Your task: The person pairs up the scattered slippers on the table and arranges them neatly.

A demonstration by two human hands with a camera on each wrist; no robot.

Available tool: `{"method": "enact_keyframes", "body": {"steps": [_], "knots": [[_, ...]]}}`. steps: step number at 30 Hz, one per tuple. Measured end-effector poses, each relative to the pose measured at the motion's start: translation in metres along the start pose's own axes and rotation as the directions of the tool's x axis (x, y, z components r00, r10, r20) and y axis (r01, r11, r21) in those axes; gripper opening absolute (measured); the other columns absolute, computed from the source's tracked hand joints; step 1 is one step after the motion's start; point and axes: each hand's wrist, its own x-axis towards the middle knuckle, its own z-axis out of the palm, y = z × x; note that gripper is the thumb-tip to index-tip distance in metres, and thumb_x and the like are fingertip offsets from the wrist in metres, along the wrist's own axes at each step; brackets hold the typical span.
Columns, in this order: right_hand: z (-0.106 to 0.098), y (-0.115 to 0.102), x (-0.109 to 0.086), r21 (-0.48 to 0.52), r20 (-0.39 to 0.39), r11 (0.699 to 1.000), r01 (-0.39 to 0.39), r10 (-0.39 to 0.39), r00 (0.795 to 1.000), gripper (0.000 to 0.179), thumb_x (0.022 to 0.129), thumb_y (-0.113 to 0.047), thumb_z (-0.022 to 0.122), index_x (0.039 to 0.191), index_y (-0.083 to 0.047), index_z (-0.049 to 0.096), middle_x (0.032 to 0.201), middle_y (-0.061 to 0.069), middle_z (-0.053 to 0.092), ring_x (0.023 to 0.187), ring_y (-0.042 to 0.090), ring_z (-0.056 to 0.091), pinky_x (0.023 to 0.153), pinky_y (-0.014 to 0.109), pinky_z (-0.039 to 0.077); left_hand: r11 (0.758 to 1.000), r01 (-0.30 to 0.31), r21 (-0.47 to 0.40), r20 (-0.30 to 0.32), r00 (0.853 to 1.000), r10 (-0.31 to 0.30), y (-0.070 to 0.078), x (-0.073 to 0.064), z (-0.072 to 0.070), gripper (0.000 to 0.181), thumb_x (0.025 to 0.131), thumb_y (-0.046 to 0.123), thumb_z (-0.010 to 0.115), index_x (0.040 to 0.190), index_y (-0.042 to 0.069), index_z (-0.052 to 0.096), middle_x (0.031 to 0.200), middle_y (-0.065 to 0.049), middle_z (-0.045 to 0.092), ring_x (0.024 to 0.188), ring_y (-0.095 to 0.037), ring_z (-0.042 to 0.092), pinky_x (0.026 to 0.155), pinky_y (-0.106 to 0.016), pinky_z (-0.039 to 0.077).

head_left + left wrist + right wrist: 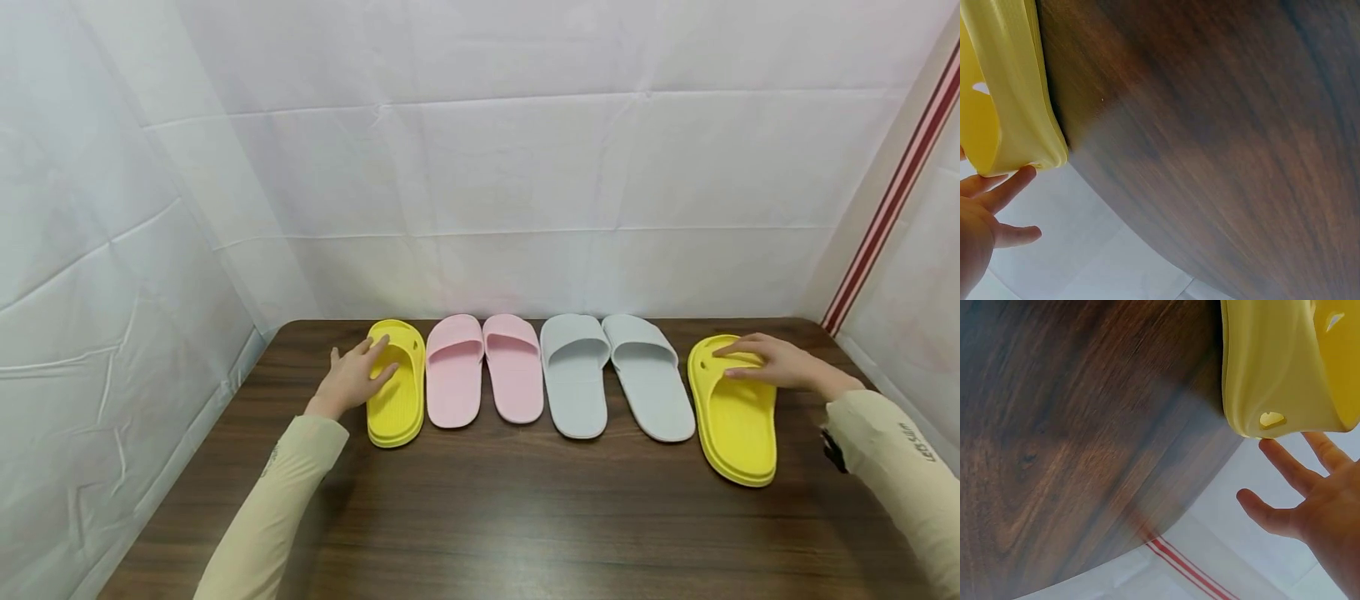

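Note:
At the left end of the row lies a yellow slipper (pixel 396 408). My left hand (pixel 351 379) is at its strap, fingers spread. In the left wrist view, fingertips of the left hand (pixel 991 206) touch or nearly touch the edge of the yellow slipper (pixel 1019 94). The other yellow slipper (pixel 738 429) lies at the right end, turned slightly. Over its strap reaches my right hand (pixel 780 362), with fingers extended. The right wrist view has the right hand (pixel 1316 494) with one fingertip against the slipper (pixel 1272 369); the thumb is partly hidden there.
Between the yellow slippers lie two pink slippers (pixel 454 396) and two grey slippers (pixel 576 400), side by side, toes toward the back. All rest on a dark wooden table (pixel 480 517). White sheeting (pixel 510 167) hangs behind; a red-striped band (pixel 892 200) runs down at right.

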Motion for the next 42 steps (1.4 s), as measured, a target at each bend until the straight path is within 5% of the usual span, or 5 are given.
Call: {"method": "enact_keyframes", "body": {"steps": [25,42], "knots": [[-0.019,0.0,-0.023,-0.028,-0.017,0.999,0.03,-0.031,0.999,0.038,0.082,-0.035,0.061,0.113,-0.013,0.062,0.119,0.024,0.05,0.11,0.04,0.042,0.083,0.058,0.036,1.0,-0.014,0.003,0.035,0.999,0.014,0.021,0.01,0.004,0.06,0.091,0.041,0.044,0.14,0.009,0.029,0.131,-0.024,0.045,0.124,-0.039,0.038,0.096,-0.071,0.008],[-0.033,-0.015,-0.025,-0.03,-0.109,0.994,0.109,-0.112,0.988,0.032,0.082,-0.027,0.062,0.112,-0.015,0.063,0.115,0.021,0.051,0.104,0.035,0.046,0.077,0.052,0.039,0.999,-0.039,0.031,0.02,0.999,0.038,0.044,0.017,0.011,0.06,0.091,0.041,0.043,0.139,0.008,0.03,0.134,-0.026,0.04,0.115,-0.043,0.046,0.096,-0.071,0.01]]}}
